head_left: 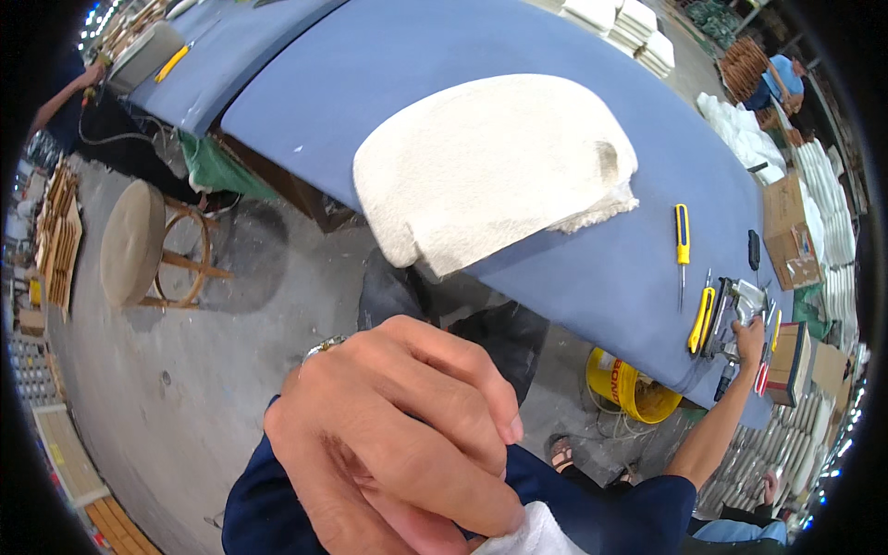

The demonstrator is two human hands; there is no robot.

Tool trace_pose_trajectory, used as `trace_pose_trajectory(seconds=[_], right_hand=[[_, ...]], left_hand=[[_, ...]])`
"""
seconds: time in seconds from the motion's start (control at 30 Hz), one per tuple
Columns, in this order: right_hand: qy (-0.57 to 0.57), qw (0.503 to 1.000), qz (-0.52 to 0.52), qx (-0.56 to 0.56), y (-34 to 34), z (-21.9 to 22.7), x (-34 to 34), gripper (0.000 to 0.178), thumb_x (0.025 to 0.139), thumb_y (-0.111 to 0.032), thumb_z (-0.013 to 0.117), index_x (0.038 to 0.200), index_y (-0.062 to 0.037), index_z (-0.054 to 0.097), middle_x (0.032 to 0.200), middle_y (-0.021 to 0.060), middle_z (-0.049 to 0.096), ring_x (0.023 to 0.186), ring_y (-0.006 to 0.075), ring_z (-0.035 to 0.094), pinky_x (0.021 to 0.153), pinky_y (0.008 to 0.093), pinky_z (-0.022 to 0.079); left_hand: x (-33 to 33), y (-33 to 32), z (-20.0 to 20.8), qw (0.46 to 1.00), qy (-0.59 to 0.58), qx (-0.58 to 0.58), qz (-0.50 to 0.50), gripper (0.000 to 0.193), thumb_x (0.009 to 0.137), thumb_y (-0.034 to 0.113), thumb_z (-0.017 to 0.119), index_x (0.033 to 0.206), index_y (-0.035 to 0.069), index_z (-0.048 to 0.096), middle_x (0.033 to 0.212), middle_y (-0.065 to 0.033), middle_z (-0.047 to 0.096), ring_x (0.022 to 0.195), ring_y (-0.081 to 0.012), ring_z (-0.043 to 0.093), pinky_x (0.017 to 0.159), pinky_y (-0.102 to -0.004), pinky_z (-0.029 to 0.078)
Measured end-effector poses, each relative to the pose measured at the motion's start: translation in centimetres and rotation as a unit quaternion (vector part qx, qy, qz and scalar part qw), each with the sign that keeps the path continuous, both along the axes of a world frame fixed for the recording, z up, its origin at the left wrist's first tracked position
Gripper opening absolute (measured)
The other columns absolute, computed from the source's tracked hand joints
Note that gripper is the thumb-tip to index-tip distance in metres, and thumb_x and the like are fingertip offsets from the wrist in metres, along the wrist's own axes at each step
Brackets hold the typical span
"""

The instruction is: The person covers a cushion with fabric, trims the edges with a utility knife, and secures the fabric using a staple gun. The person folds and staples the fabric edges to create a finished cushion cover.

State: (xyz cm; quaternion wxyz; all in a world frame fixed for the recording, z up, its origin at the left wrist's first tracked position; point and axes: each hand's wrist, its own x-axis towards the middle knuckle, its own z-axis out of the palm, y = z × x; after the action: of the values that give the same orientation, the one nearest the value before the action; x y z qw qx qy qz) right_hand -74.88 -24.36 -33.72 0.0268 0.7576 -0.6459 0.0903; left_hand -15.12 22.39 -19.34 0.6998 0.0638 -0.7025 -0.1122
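Note:
My left hand (398, 425) is large in the foreground, fingers curled in. A bit of white cloth (536, 535) shows by its index finger at the lower edge; what the fingers grip is mostly hidden. At the right end of the blue-covered table (573, 277), my right hand (747, 340) is closed around a silver staple gun (743, 298). A rounded cushion piece in cream fleecy fabric (490, 166) lies over the table's near edge, with a ragged flap at its right. Near the staple gun lie a yellow screwdriver (683, 236), a yellow-handled tool (700, 319) and a black-handled tool (754, 250).
Beneath the table's right end stands a yellow bucket (638, 388). Left is a round stool (139, 245). Cardboard boxes (791, 231) and white stacks (638, 32) flank the table. Other people work at far left (69, 106) and upper right (786, 79).

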Motion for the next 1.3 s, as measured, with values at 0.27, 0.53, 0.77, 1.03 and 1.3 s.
trace_pose_trajectory(seconds=[0.27,0.53,0.77,1.03,1.3], right_hand=[[-0.325,0.933,0.098,0.118,13.4,11.1,18.7,0.045,0.093,-0.017,0.068,0.130,0.0004,0.049,0.090,0.0083,0.062,0.063,0.0122,0.059,0.054,0.0269,0.047],[-0.333,0.897,0.122,0.265,18.9,5.6,27.3,0.043,0.096,-0.025,0.068,0.128,-0.0018,0.051,0.079,0.0051,0.062,0.057,0.0122,0.059,0.052,0.0272,0.047],[-0.444,0.859,0.017,0.253,16.5,-1.1,26.7,0.040,0.097,-0.028,0.066,0.124,0.0003,0.061,0.105,0.0098,0.067,0.081,0.0177,0.065,0.063,0.0318,0.055],[-0.430,0.887,-0.038,0.165,12.7,-0.8,28.4,0.043,0.094,-0.029,0.072,0.116,0.0063,0.062,0.099,0.0124,0.070,0.069,0.0182,0.072,0.059,0.0332,0.056],[-0.306,0.944,-0.099,0.068,4.6,-1.1,22.1,0.049,0.094,-0.036,0.066,0.114,0.0089,0.065,0.101,0.0207,0.073,0.086,0.0320,0.074,0.077,0.0412,0.056]], left_hand=[[-0.5,4.6,-0.9,0.990,0.068,0.122,0.008,0.015,0.095,0.019,0.073,0.105,0.029,0.077,0.092,-0.0035,0.074,0.085,-0.0210,0.070,0.082,-0.0417,0.057],[-1.3,5.1,-3.2,0.964,0.179,0.191,-0.041,0.041,0.100,0.032,0.063,0.085,-0.004,0.076,0.092,-0.0238,0.074,0.077,-0.0270,0.071,0.075,-0.0404,0.056],[-2.2,3.8,-2.8,0.972,0.185,0.146,0.001,0.027,0.095,0.022,0.068,0.083,-0.002,0.072,0.084,-0.0204,0.074,0.064,-0.0265,0.070,0.063,-0.0388,0.057],[0.9,3.3,-9.5,0.881,0.054,0.381,0.275,0.029,0.098,0.010,0.062,0.121,-0.008,0.066,0.110,-0.0217,0.068,0.092,-0.0237,0.069,0.084,-0.0337,0.054],[6.2,5.3,-12.7,0.771,0.060,0.481,0.413,0.033,0.100,0.004,0.056,0.132,-0.004,0.062,0.120,-0.0151,0.065,0.104,-0.0185,0.065,0.095,-0.0324,0.050]])
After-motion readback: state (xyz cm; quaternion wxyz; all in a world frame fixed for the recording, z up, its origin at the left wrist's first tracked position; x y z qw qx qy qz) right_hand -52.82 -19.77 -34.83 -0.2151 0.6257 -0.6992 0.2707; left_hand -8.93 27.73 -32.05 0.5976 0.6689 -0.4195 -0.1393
